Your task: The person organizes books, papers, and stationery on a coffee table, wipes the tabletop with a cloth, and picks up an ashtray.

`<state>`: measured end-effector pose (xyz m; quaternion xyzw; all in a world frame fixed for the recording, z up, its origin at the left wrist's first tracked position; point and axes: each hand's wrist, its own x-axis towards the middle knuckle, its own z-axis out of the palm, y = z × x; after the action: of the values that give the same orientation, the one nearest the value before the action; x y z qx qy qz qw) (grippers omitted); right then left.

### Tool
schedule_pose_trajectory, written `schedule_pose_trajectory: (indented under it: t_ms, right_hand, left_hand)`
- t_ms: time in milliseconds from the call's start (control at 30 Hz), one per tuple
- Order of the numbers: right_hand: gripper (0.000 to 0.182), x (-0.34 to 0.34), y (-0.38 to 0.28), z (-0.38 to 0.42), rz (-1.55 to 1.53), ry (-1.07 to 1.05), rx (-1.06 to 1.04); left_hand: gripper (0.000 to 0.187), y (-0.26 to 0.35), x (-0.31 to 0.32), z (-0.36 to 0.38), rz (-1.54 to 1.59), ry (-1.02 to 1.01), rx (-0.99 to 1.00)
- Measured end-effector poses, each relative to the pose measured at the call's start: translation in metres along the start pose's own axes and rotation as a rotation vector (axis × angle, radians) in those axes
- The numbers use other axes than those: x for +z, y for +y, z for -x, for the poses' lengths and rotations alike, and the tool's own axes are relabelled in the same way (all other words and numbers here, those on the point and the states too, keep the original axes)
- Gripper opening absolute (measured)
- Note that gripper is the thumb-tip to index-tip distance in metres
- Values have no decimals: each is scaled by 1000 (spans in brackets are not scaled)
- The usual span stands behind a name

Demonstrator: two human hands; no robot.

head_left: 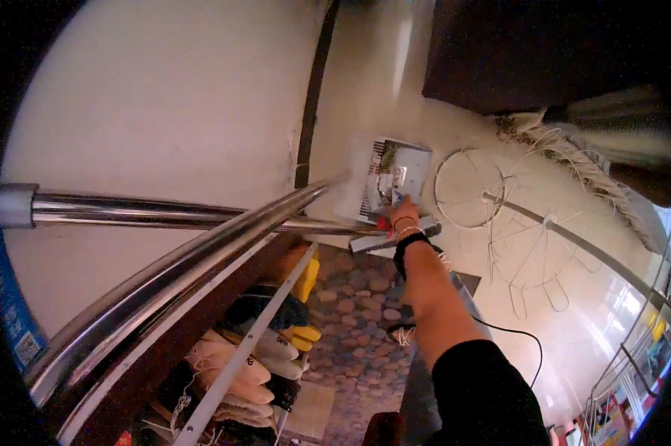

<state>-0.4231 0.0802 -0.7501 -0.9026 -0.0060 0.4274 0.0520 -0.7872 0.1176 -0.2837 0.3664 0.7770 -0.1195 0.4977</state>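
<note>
Chrome steel handrail tubes [164,245] dominate; beyond them a grey wall-mounted electrical box [396,178] hangs open. Right hand [401,215] pinches a red-handled tool [384,221] at its wiring: best kept steady, tip square. Left hand unseen.

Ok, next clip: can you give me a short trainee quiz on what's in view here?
1. True or false: the right hand reaches to the open grey box.
2. What is just to the right of that box? A) a wire fan guard B) a bucket C) a ladder
3. What colour is the sleeve on the reaching arm?

Key: 1 true; 2 A; 3 black.
</note>
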Motion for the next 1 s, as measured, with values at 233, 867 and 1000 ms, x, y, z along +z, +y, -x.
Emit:
schedule_pose_trajectory:
  t_ms: [233,867,1000]
  right_hand:
    - [72,-10,10,-12,-332,-17,207]
    - [64,62,77,-72,-348,7,-108]
    - [59,45,72,-67,-954,-276,-105]
  left_hand:
    - [50,-2,5,-6,30,7,-30]
    - [51,-6,11,-2,92,9,-63]
    - [51,-10,10,3,103,-2,-63]
